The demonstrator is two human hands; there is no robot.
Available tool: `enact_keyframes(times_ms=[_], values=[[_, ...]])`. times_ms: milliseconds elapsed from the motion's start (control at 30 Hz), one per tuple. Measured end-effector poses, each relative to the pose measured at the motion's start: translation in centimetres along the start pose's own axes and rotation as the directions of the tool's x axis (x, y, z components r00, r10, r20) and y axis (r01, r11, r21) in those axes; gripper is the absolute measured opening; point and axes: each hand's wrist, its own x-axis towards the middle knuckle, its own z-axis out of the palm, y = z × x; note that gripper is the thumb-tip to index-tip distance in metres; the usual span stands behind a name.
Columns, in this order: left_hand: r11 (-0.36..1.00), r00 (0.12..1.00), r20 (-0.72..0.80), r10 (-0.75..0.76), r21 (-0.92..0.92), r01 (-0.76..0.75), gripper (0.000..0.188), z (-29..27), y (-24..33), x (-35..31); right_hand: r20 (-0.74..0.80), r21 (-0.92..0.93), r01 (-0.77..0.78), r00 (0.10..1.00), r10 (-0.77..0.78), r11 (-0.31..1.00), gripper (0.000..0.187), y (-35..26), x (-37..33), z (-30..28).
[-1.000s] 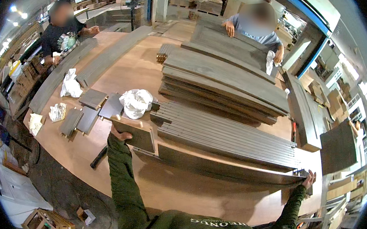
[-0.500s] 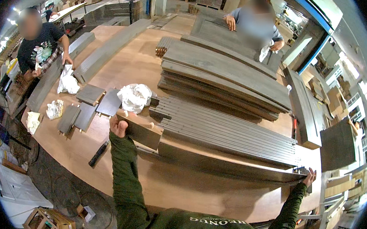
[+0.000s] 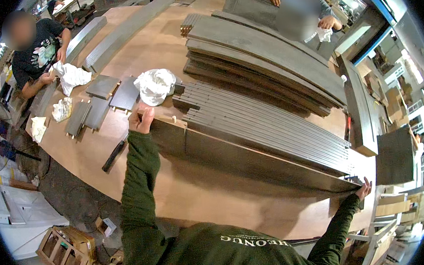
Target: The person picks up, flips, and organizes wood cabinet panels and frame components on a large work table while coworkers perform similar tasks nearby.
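My left hand (image 3: 142, 119) grips the far left end of a short dark wooden board (image 3: 167, 138), fingers over its top edge. This board stands on edge, end to end with a long dark board (image 3: 254, 163), and a thin seam shows between them. A small pale peg (image 3: 174, 119) sticks up near that seam. At the long board's right end, my right hand (image 3: 364, 189) holds it, fingers round the end. Just behind lies a row of narrow grooved dark strips (image 3: 266, 121). A white cloth bundle (image 3: 155, 87) sits beyond my left hand.
Short dark panels with pegs (image 3: 103, 86) and a black-handled tool (image 3: 115, 154) lie on the left of the wooden table (image 3: 188, 204). A stack of long dark boards (image 3: 261, 64) stands behind. Two people work across the table, one wiping with a white cloth (image 3: 72, 76).
My left hand has brought the short board into line against the long board's end, closing the gap. The person at left has moved the white cloth. My view has shifted slightly.
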Motion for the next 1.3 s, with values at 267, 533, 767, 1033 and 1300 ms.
enact_keyframes(times_ms=[267, 533, 767, 1033, 1300], values=[[0.977, 0.998, -0.054, 0.045, 0.21, -0.032, 0.014, 1.0, 2.4, -0.6, 0.009, 0.08, -0.247, 0.969, 0.247, 0.966, 0.042, -4.9, 0.9, -1.2], [0.951, 0.993, -0.065, 0.094, 0.301, -0.07, 0.013, 0.2, 1.1, -1.9, -0.087, -0.771, 0.399, 0.707, -0.702, 0.497, 0.051, 11.4, 0.3, -3.1], [0.976, 0.883, 0.417, -0.216, 0.103, 0.19, 0.012, -1.6, 5.8, -3.9, 0.012, -0.175, 0.251, 0.967, -0.253, 0.952, 0.058, 13.6, -3.5, -1.9], [0.876, 0.386, 0.828, -0.407, 0.474, -0.093, 0.065, 5.6, 19.6, 5.4, -0.051, 0.077, 0.333, 0.943, -0.33, 0.94, 0.058, 17.6, -3.0, -3.3], [0.54, -0.04, 0.854, -0.518, 0.291, -0.79, 0.031, 19.7, 1.3, -0.2, 0.037, 0.061, -0.179, 0.984, 0.177, 0.982, 0.046, 9.9, -4.0, -1.5]])
